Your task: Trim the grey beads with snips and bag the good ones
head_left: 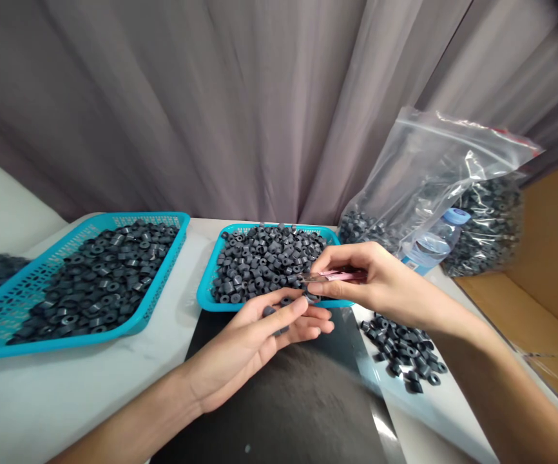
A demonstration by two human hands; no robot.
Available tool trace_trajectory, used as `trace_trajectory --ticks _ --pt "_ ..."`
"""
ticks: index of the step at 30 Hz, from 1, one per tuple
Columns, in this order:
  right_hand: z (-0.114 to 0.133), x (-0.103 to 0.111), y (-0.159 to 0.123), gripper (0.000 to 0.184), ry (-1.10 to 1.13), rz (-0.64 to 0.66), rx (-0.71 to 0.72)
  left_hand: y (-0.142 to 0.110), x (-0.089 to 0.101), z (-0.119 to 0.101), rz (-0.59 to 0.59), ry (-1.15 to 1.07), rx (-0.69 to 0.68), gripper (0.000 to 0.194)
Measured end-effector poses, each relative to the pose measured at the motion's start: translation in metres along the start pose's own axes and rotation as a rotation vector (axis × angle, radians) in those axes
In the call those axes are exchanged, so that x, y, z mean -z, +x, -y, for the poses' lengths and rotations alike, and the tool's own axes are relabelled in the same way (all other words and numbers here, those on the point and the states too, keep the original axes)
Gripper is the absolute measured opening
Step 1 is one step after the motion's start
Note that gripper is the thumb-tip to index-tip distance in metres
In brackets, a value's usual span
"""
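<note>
My left hand (pixel 254 332) is palm up, its thumb and fingers closed on a small dark grey ring (pixel 312 297). A few similar pieces (pixel 269 311) lie in that palm. My right hand (pixel 380 280) grips a small pink-handled cutting tool (pixel 339 276), its metal tip at the ring. Fingers partly cover the tool, so its exact kind is unclear. Both hands are over the near edge of a turquoise basket (pixel 205 293) filled with dark grey rings (pixel 269 258).
To the left stands a larger turquoise basket (pixel 163 283) of similar rings. A loose pile of rings (pixel 409 351) lies on the white table at right. Behind it are clear plastic bags (pixel 414 167) of rings, a water bottle (pixel 436 238) and a cardboard box (pixel 557 245). A dark mat (pixel 279 412) lies in front.
</note>
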State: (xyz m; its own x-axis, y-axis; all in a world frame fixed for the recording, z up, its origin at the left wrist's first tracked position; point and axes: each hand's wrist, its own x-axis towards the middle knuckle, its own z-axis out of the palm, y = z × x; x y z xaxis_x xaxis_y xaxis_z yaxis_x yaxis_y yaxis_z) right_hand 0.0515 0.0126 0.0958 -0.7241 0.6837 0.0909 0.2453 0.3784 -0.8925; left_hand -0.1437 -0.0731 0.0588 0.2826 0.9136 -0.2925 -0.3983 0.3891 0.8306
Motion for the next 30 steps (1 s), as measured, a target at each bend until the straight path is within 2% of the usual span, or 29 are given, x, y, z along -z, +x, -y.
trace_trajectory --ticks 8,13,17,20,25,28,30 --pt "-0.001 -0.006 0.002 0.033 -0.18 -0.048 0.03 0.003 0.002 0.0 0.004 -0.219 0.037 0.034" --pt "0.003 -0.008 0.001 0.026 -0.226 0.021 0.022 0.004 0.0 -0.001 0.012 -0.197 0.037 0.035" --pt "0.004 -0.005 0.0 0.031 -0.17 0.042 0.003 0.004 0.002 0.001 -0.006 -0.152 0.013 0.03" --pt "0.004 0.0 -0.001 0.032 -0.137 0.001 0.008 0.002 0.003 0.002 -0.004 -0.126 0.012 0.028" --pt "0.005 0.006 -0.002 0.032 -0.236 -0.089 0.02 0.001 0.002 0.002 0.009 -0.104 0.0 0.025" --pt "0.002 0.009 0.001 0.036 -0.378 -0.145 0.025 0.002 0.001 0.003 -0.019 -0.083 0.003 0.025" --pt "-0.002 0.011 0.002 0.036 -0.58 -0.204 -0.016 0.0 0.001 0.006 -0.047 -0.055 0.016 0.024"
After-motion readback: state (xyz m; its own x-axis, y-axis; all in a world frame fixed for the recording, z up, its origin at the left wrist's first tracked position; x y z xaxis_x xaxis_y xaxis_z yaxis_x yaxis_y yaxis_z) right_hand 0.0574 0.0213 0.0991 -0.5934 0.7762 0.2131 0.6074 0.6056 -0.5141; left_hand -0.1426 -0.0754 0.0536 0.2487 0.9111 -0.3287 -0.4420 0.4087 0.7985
